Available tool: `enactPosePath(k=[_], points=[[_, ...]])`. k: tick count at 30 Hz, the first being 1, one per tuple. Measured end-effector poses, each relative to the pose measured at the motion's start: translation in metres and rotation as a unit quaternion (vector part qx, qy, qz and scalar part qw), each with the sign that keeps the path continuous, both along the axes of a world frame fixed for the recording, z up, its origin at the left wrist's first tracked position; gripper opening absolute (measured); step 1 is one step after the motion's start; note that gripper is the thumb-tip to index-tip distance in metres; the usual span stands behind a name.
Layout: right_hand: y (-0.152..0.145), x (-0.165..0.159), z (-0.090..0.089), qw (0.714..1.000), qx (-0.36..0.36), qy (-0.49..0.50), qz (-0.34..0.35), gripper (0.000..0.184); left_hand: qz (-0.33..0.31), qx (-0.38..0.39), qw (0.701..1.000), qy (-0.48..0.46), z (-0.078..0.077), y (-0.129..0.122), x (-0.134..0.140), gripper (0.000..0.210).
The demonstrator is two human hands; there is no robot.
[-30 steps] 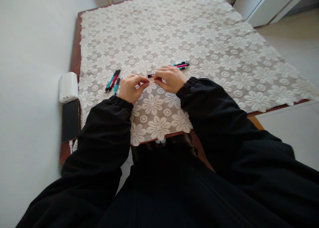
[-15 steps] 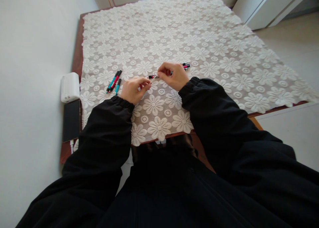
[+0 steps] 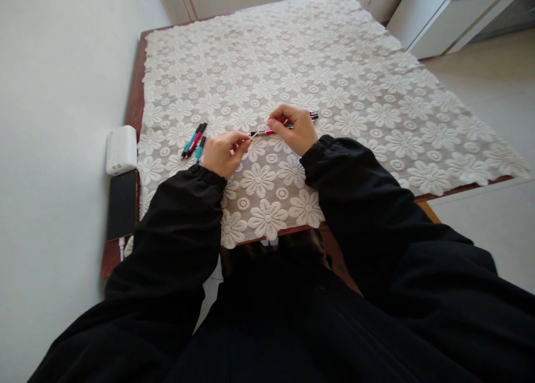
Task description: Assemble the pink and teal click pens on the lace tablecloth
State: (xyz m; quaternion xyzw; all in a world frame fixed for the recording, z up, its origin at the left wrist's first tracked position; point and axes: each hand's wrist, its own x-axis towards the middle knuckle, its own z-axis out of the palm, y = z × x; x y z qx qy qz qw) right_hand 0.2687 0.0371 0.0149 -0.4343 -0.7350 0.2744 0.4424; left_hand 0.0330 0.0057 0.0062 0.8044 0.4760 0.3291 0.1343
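Observation:
A thin pale strand (image 3: 256,134) runs between my two hands; whether it is string or a band I cannot tell. My left hand (image 3: 224,153) pinches its lower end between thumb and fingertips. The upper end is in the pinched fingertips of my right hand (image 3: 295,129). Just behind the strand, a red pen (image 3: 270,132) with a black tip lies on the cloth, partly covered by my right hand. More pens (image 3: 314,116) stick out beyond that hand. Left of my left hand lie a red pen (image 3: 197,139), a teal pen (image 3: 191,141) and a shorter-looking teal pen (image 3: 200,149).
A floral lace tablecloth (image 3: 267,217) covers the wooden table. Along the wall at the left edge are a white box-shaped device (image 3: 121,150) and a black phone-like slab (image 3: 122,205) with a white cable (image 3: 121,248). A white cabinet (image 3: 434,23) stands at the far right.
The view has tipped slightly, so the table sits a little lower. More of the red pen behind the strand shows between my hands. Both hands keep their pinch.

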Motion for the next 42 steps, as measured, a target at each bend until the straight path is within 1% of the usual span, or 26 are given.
enactPosePath(k=[2, 8, 12, 15, 17, 21, 23, 25, 30, 32, 34, 35, 36, 38, 39, 40, 42], points=[[0.001, 0.000, -0.001, 1.000, -0.003, -0.013, 0.003, 0.015, 0.011, 0.009, 1.000, -0.005, 0.000, 0.001, -0.001, 0.021], [0.002, 0.000, -0.004, 0.999, 0.004, -0.048, 0.000, 0.016, 0.015, 0.009, 1.000, 0.001, -0.001, 0.001, -0.001, 0.019], [0.006, 0.005, -0.004, 0.998, 0.016, -0.060, -0.013, 0.017, 0.052, 0.011, 0.999, -0.004, -0.003, 0.004, -0.003, 0.022], [0.012, 0.012, -0.006, 0.993, 0.039, -0.102, -0.040, 0.018, 0.079, 0.019, 0.997, -0.018, -0.007, 0.007, -0.005, 0.022], [0.016, 0.017, -0.008, 0.986, 0.061, -0.147, -0.045, 0.016, 0.068, 0.021, 0.997, -0.016, -0.007, 0.008, -0.006, 0.019], [0.017, 0.020, -0.013, 0.967, 0.081, -0.242, 0.005, 0.011, -0.004, 0.008, 0.999, 0.036, -0.005, 0.006, -0.003, 0.015], [0.016, 0.019, -0.015, 0.961, 0.080, -0.266, 0.014, 0.010, -0.021, 0.003, 0.998, 0.055, -0.003, 0.004, -0.001, 0.013], [0.015, 0.017, -0.015, 0.958, 0.077, -0.276, 0.019, 0.010, -0.020, -0.002, 0.998, 0.060, -0.002, 0.003, 0.000, 0.012], [0.016, 0.017, -0.016, 0.956, 0.082, -0.279, 0.039, 0.013, 0.019, -0.004, 1.000, 0.023, -0.002, 0.004, -0.001, 0.018], [0.016, 0.017, -0.017, 0.956, 0.079, -0.282, 0.035, 0.009, 0.023, -0.007, 1.000, 0.013, -0.003, 0.005, -0.002, 0.021], [0.014, 0.016, -0.015, 0.959, 0.074, -0.272, 0.031, 0.004, 0.023, -0.010, 1.000, 0.009, -0.004, 0.006, -0.002, 0.022], [0.013, 0.015, -0.013, 0.965, 0.071, -0.251, 0.025, 0.004, 0.025, -0.010, 1.000, 0.008, -0.004, 0.006, -0.002, 0.022], [0.013, 0.014, -0.011, 0.973, 0.067, -0.220, 0.020, 0.004, 0.028, -0.010, 1.000, 0.006, -0.004, 0.006, -0.003, 0.022], [0.012, 0.011, -0.007, 0.992, 0.046, -0.118, 0.005, 0.006, 0.036, -0.009, 0.999, 0.002, -0.004, 0.006, -0.003, 0.023], [0.012, 0.010, -0.006, 0.997, 0.023, -0.066, 0.016, 0.009, 0.040, -0.009, 0.999, -0.002, -0.005, 0.006, -0.003, 0.023], [0.012, 0.008, -0.005, 0.999, -0.010, -0.022, 0.047, 0.013, 0.042, -0.009, 0.999, -0.005, -0.005, 0.006, -0.003, 0.023], [0.012, 0.004, -0.006, 0.985, -0.089, 0.047, 0.138, 0.024, 0.045, -0.005, 0.999, -0.012, -0.005, 0.006, -0.003, 0.023]])
